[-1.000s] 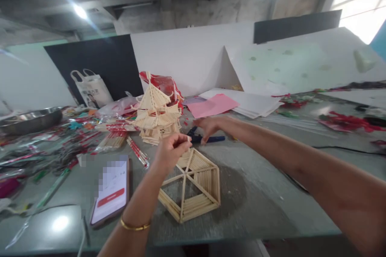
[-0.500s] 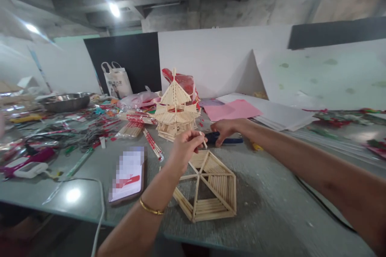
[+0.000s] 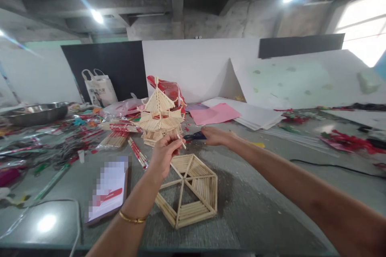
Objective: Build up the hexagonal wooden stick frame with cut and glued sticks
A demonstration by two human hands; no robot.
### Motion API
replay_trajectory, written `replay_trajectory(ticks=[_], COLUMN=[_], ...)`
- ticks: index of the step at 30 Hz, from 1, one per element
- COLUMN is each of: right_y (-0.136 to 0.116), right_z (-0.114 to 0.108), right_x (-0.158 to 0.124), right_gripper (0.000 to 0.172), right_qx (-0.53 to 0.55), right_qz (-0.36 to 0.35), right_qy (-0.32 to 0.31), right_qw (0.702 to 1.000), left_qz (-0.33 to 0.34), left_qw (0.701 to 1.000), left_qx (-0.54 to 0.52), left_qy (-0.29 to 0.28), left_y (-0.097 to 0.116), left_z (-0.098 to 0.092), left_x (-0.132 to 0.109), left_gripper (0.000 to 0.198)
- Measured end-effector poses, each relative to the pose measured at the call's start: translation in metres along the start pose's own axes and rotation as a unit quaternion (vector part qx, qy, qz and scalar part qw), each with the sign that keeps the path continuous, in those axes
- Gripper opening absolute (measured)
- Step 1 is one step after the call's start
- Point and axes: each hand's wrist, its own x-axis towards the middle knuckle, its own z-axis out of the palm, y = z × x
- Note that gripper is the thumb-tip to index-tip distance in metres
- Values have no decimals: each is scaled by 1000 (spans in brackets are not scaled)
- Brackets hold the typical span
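Note:
Between the thumb and fingers of my left hand [image 3: 164, 151] is a short wooden stick [image 3: 181, 141], pointing down and to the right. My right hand [image 3: 214, 135] is closed round the handles of dark blue pliers [image 3: 194, 136], just right of the stick; its fingers are partly hidden. Below both hands a hexagonal frame of wooden sticks [image 3: 194, 211] lies flat on the table, with some of its triangular sections filled by rows of sticks. A small stick-built pagoda [image 3: 159, 118] stands upright behind my left hand.
A phone [image 3: 110, 190] lies left of the frame. Bundles of sticks [image 3: 113, 138] in plastic wrap and a metal bowl [image 3: 39, 114] are farther left. Pink paper [image 3: 215, 114] and white sheets [image 3: 262, 117] lie behind my right hand. A black cable [image 3: 331, 166] runs at right.
My right hand has closed round the pliers and drawn nearer the stick; its fingers were spread over the handles before. My left hand keeps the stick. The view has turned right.

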Motion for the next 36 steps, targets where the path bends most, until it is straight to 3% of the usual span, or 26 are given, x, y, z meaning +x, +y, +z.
replay_trajectory(ticks=[4, 10, 12, 16, 19, 22, 25, 28, 32, 34, 36], right_y=[-6, 1, -3, -24, -43, -56, -60, -56, -55, -59, -64], right_z=[-9, -46, -55, -59, -52, -45, -48, -58, -68, -68, -67], right_x=[-10, -48, -65, -91, -93, -88, -90, -100, -107, -102, -95], right_gripper=[26, 30, 34, 38, 41, 40, 39, 39, 33, 30, 28], right_qx=[29, 120, 245, 523, 621, 680, 692, 713, 730, 733, 744], right_qz=[42, 100, 120, 99, 74, 80, 69, 30, -5, -1, -8], right_qy=[61, 114, 122, 94, 85, 126, 164, 116, 95, 136, 183], right_qw=[997, 981, 954, 841, 775, 718, 700, 691, 677, 667, 643], left_qz=[-12, -39, -43, -50, -75, -64, 42, 120, 52, 39, 61], left_qw=[1000, 996, 995, 995, 992, 993, 998, 990, 992, 992, 995], left_qx=[-23, -80, -90, -89, -71, -24, 48, 79, 0, -36, -50], left_qy=[4, -3, -1, -20, -75, -95, -28, -1, -114, -111, -69], left_y=[-1, -3, -4, -4, -3, -3, 0, 7, 10, 9, 8], left_z=[-2, -7, -7, -2, 9, 19, 22, 18, 19, 26, 35], left_x=[1, 2, 3, -1, -7, -12, -13, -13, -15, -16, -18], left_gripper=[19, 20, 19, 20, 21, 20, 16, 14, 15, 15, 15])
